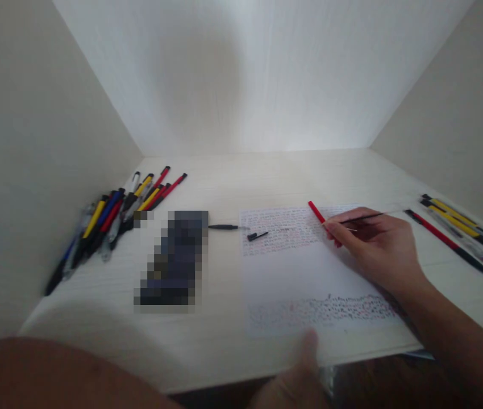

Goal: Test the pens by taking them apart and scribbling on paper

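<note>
My right hand [371,241] is closed above the right side of a written sheet of paper [284,272], its fingertips pinching a red pen barrel [317,212]. A thin dark stick [363,217], perhaps a refill, also crosses these fingers; its exact hold is unclear. Low in the view, my left hand [299,378] is at the table's front edge, thumb pointing up near the sheet's lower border. Its other fingers are hidden. A small black pen part with a clip [257,236] lies on the paper. Left of it is a black pen tip section [223,227].
Many assembled pens [105,218] in several colours lie heaped along the left wall. More pens [458,233] lie near the right wall. A dark pixelated object [177,258] rests left of the paper. Pale panels enclose the table at back and sides.
</note>
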A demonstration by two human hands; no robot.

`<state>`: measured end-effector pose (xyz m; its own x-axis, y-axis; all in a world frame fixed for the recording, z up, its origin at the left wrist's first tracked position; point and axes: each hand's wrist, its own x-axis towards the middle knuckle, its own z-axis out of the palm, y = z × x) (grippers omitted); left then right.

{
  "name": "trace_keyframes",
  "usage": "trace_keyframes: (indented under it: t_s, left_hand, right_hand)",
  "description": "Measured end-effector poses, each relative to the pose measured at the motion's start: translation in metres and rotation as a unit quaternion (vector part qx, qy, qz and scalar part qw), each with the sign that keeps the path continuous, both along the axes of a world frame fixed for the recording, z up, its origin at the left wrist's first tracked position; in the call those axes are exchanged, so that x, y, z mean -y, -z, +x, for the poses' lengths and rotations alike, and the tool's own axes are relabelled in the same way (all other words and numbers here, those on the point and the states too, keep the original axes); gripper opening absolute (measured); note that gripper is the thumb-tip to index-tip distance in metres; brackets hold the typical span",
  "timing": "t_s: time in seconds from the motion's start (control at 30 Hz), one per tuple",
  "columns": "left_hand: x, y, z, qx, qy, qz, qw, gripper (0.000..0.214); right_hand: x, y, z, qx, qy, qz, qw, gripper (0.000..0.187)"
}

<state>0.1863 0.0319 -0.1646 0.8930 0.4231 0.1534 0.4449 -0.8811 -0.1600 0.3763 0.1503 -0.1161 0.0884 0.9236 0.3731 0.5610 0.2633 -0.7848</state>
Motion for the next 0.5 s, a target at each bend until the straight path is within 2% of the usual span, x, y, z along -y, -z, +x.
trace_keyframes:
  t_s: [0.07,0.17,0.33,0.43,0.5]
  left_hand:
    - [0.001,0.005,0.001,0.004,-0.001,-0.019,1.000,0.053]
    - [0.006,0.017,0.004,0.006,0.009,-0.050,0.999,0.046]
    - [0.015,0.031,0.003,0.008,0.049,-0.036,0.998,0.015]
    - [0.013,0.017,0.007,0.018,0.091,-0.033,0.995,0.013]
    - [0.002,-0.008,0.009,0.043,0.143,-0.055,0.987,0.012]
  right_hand:
    - [0.000,-0.002,-0.001,-0.007,0.030,0.038,0.999,0.013]
    - [-0.001,-0.005,-0.003,0.005,0.038,0.072,0.997,0.010]
    - [-0.003,-0.002,-0.003,-0.006,0.070,0.092,0.993,0.016]
    - [-0.006,0.002,0.000,-0.023,0.061,0.084,0.994,0.020]
    - [-0.008,0.005,0.002,-0.024,0.054,0.088,0.994,0.021]
